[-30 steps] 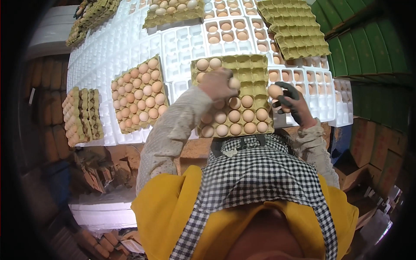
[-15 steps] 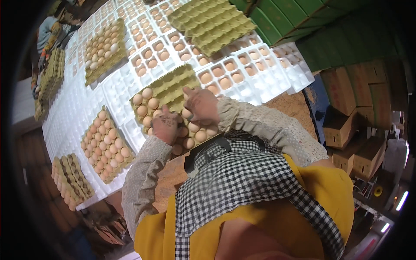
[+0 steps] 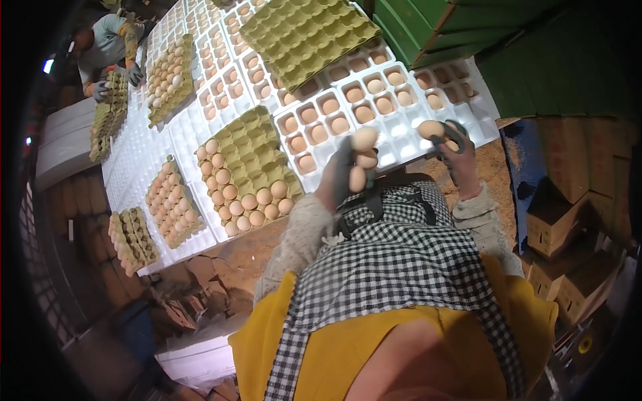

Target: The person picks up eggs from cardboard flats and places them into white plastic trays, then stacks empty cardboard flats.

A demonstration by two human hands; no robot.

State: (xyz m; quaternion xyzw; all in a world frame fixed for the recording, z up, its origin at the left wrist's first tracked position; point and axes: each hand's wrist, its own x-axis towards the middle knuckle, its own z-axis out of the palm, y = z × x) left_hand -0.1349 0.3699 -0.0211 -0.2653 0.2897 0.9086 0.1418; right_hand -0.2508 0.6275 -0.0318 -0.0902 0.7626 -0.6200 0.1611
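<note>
Brown eggs [image 3: 364, 138] fill my left hand [image 3: 336, 175], three of them showing between its dark-gloved fingers. To its right, my right hand [image 3: 461, 160] is closed around two eggs [image 3: 430, 129]. Both hands hover at the near edge of a white tray [image 3: 401, 139] whose front cups hold nothing; eggs sit in its farther cups. Left of my left hand lies a yellow-green pulp tray [image 3: 251, 144] with eggs along its left and near sides and bare cups in the middle and at the far right.
More egg-filled pulp trays [image 3: 175, 204] stand on the white trays at left. Stacked pulp trays [image 3: 311, 40] lie farther back. Green crates [image 3: 428, 30] rise at the far right, with cardboard boxes [image 3: 555, 220] below. At far left, a co-worker's gloved hands [image 3: 134, 73] touch another tray stack.
Both my hands have left the pulp tray and moved right to the white tray, parting from each other. Eggs now show plainly in both. The view has shifted too.
</note>
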